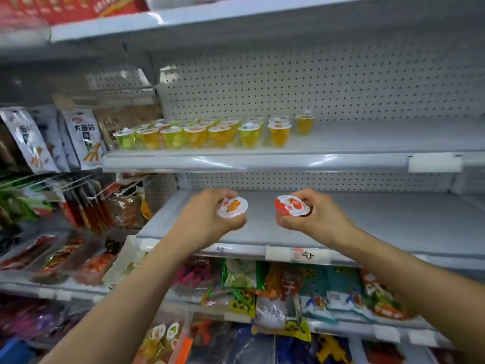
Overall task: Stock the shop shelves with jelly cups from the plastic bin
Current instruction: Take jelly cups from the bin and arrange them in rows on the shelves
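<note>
Two jelly cups up, one per hand. Fingers (237, 222) of left hand (204, 219) curled round orange-lidded cup (232, 207), gripping from the side and beneath, printed lid facing camera. Fingers (283, 222) of right hand (317, 216) curled round red-lidded cup (290, 205), thumb over the top edge, lid tilted toward camera. Cups side by side, apart, not touching. Both held over left part of middle shelf (393, 227); contact with shelf surface not clear. Bare forearms reaching in from bottom corners.

Handwritten price tag (307, 254) on front rail of that shelf, just below right wrist. On upper shelf (262, 162), stocked cups (210, 132) upright in tight rows along left half, yellow, green and orange fillings; lone cup (305, 124) at right end of the rows, set further back. White pegboard (341, 85) behind. Snack bags (315, 287) packed on shelf below. Hanging packets (84, 137) in the bay to the left. More cup lids at bottom edge in clear plastic bin (164, 334), blurred.
</note>
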Tool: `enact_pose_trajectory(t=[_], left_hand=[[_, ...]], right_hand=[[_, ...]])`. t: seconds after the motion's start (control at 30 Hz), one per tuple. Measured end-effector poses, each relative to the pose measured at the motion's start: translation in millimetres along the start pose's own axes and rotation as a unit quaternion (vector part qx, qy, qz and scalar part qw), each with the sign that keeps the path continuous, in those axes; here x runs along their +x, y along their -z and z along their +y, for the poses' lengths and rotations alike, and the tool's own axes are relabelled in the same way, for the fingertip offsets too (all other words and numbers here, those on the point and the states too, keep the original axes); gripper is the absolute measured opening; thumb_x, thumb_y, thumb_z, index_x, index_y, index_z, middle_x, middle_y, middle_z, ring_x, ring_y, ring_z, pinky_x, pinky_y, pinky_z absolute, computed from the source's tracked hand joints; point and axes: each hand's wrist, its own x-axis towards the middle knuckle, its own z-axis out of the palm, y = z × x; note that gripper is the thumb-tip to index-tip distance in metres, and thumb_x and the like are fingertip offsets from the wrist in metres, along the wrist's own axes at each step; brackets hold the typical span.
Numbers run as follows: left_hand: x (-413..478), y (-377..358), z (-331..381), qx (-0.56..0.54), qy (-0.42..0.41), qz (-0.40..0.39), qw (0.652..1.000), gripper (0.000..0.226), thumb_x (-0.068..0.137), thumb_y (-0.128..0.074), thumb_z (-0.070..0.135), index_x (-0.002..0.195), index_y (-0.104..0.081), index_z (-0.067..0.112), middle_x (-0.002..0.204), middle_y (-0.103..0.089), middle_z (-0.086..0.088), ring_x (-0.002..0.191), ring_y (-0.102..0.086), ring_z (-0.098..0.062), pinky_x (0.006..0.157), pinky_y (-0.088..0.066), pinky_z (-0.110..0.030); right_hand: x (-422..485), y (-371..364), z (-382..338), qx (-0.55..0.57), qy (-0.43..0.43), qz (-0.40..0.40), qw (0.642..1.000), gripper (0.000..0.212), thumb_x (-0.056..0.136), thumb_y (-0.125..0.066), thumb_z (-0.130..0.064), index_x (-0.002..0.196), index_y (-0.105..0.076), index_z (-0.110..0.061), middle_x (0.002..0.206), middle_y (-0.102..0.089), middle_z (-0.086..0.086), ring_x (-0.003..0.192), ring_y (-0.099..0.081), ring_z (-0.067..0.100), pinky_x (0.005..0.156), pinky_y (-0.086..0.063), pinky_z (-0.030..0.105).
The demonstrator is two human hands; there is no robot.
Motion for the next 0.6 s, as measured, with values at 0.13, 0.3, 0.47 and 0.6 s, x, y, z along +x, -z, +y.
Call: enact_pose_trajectory(t=[0.13, 0.3, 0.47, 0.6], left_hand=[[27.7, 8.6, 24.8, 0.015, -0.032, 0.010, 0.999, 0.053, 0.076, -0.075, 0.040, 0.126, -0.062, 0.028, 0.118, -0.063, 0.004, 0.103, -0.058, -0.014, 0.083, -0.042, -0.023], [64.1, 20.7, 52.4, -0.035, -0.055, 0.017, 0.998, 0.031, 0.075, -0.077, 0.041, 0.105, -0.070, 0.034, 0.102, -0.067, 0.007, 0.092, -0.062, -0.014, 0.081, -0.048, -0.028], [98.7, 32.3, 69.5, -0.073, -0.072, 0.027, 0.994, 0.016, 0.074, -0.078, 0.042, 0.073, -0.062, 0.043, 0.093, -0.070, 0.011, 0.086, -0.064, -0.011, 0.080, -0.051, -0.029], [126.9, 36.8, 71.1, -0.089, -0.082, 0.027, 0.992, 0.017, 0.075, -0.077, 0.040, 0.088, -0.073, 0.029, 0.097, -0.071, -0.003, 0.079, -0.060, -0.017, 0.078, -0.050, -0.031]], right_hand=[[11.0, 27.7, -8.4, 0.000, 0.026, 0.036, 0.999, 0.038, 0.070, -0.084, -0.029, 0.101, -0.061, -0.025, 0.092, -0.069, -0.007, 0.077, -0.063, 0.006, 0.063, -0.047, 0.018], [42.7, 55.5, -17.7, -0.009, 0.051, 0.074, 0.996, 0.031, 0.070, -0.082, -0.032, 0.096, -0.067, -0.023, 0.082, -0.068, -0.008, 0.069, -0.061, 0.004, 0.062, -0.046, 0.019], [78.4, 75.0, -23.1, -0.001, 0.054, 0.099, 0.994, 0.026, 0.075, -0.080, -0.035, 0.095, -0.067, -0.024, 0.079, -0.069, -0.009, 0.061, -0.058, 0.000, 0.055, -0.044, 0.017], [112.8, 90.7, -28.6, -0.011, 0.037, 0.118, 0.992, 0.028, 0.075, -0.080, -0.034, 0.096, -0.065, -0.025, 0.083, -0.070, -0.010, 0.066, -0.059, -0.001, 0.058, -0.045, 0.016]])
